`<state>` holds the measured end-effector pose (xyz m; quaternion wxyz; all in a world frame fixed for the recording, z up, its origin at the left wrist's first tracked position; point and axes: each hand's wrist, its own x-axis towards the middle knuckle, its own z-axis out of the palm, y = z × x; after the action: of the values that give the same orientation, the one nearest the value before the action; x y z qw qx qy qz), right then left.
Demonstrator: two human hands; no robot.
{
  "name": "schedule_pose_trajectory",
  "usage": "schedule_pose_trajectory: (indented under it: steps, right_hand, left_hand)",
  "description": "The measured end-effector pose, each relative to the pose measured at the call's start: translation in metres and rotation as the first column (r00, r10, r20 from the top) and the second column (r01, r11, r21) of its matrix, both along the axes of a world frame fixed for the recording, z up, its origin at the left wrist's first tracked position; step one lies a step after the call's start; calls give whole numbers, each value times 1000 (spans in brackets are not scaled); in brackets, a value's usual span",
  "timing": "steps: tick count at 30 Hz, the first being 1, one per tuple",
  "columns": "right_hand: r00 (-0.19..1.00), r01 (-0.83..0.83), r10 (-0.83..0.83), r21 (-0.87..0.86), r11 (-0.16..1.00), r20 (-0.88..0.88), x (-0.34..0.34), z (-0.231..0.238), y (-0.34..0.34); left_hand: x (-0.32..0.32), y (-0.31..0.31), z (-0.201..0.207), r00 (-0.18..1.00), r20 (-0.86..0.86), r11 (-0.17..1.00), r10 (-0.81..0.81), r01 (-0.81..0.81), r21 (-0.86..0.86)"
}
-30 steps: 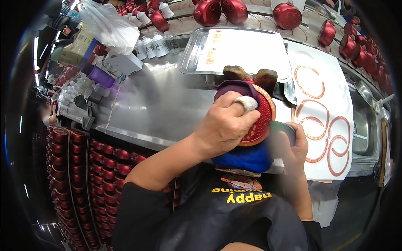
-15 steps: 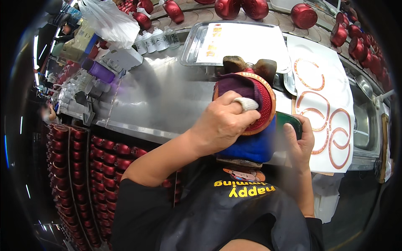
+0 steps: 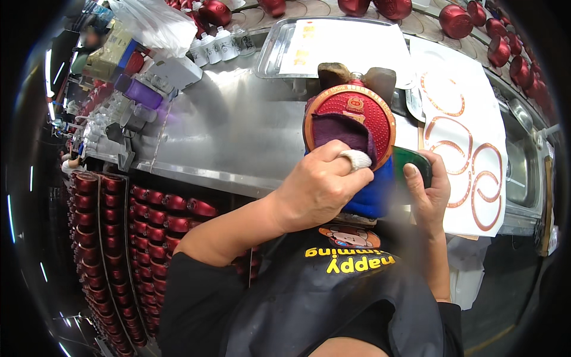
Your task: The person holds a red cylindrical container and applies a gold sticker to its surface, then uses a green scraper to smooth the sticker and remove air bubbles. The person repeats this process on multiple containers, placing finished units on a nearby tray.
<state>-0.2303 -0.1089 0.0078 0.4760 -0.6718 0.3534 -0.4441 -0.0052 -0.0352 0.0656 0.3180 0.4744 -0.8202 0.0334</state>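
Note:
A round, flat-faced red bottle (image 3: 380, 132) with a studded front and a gold-lettered rim band lies on a blue pad (image 3: 372, 199), its neck between two dark brown blocks (image 3: 379, 81). My left hand (image 3: 321, 184) is closed on a dark purple cloth (image 3: 339, 131), pressing it to the bottle's lower face. A white knitted cover (image 3: 357, 159) wraps one of its fingers. Above the cloth, a gold emblem (image 3: 355, 105) shows. To the right of the bottle, my right hand (image 3: 429, 199) grips a flat, dark green, rounded piece (image 3: 410, 162), its thumb on top.
White sheets (image 3: 440, 128) with orange ring-shaped decals lie at the right, near a metal sink (image 3: 523, 178). Behind the bottle stands a metal tray (image 3: 270, 56) with a white sheet. Several clear bottles (image 3: 223, 47) are at the back left. Red bottles (image 3: 456, 22) line the far conveyor and lower-left racks (image 3: 128, 238).
My left hand has drawn the cloth down the bottle's face, uncovering the gold emblem. The red bottles on the far conveyor have shifted right. My right hand still holds the green piece.

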Motion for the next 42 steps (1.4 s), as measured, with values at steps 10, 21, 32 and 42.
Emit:
schedule_pose_trajectory:
  steps: [10, 21, 32, 42]
  right_hand:
    - [997, -18, 18, 0, 1000, -79, 10, -1, 0]
    - [989, 32, -40, -57, 998, -139, 13, -8, -2]
    - [991, -27, 25, -11, 1000, -129, 12, -9, -9]
    - [995, -100, 101, -90, 991, 0, -23, 23, -29]
  left_hand:
    - [7, 35, -21, 967, -84, 961, 242, -251, -119]
    - [13, 42, -66, 928, -219, 918, 302, -345, -195]
    - [62, -33, -8, 921, -249, 953, 301, -301, 39]
    - [80, -73, 18, 961, -172, 975, 215, -222, -22]
